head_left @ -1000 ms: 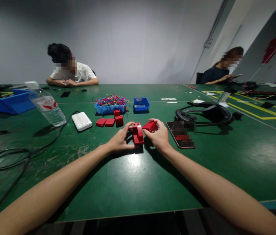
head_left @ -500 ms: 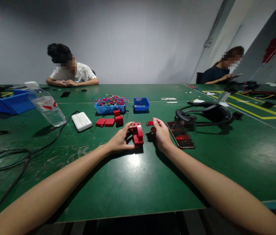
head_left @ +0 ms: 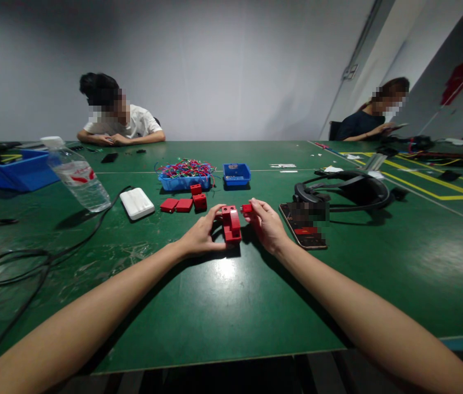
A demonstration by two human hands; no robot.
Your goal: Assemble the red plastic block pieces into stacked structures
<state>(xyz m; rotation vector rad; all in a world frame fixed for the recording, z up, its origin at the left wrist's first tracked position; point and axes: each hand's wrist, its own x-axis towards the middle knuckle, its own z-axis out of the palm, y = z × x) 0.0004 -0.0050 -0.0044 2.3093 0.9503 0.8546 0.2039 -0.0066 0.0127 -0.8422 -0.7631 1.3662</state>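
One bin brims with wires beyond red parts.

left hand and right hand, both ungloved
the fingers are slim, the narrow wrists bare; the uncovered forearms, smooth in outline, broaden evenly away from the wrists and run out at the edge of view.

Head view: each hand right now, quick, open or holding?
Left hand: closed on the larger red block.
Right hand: closed, pinching a small red part.
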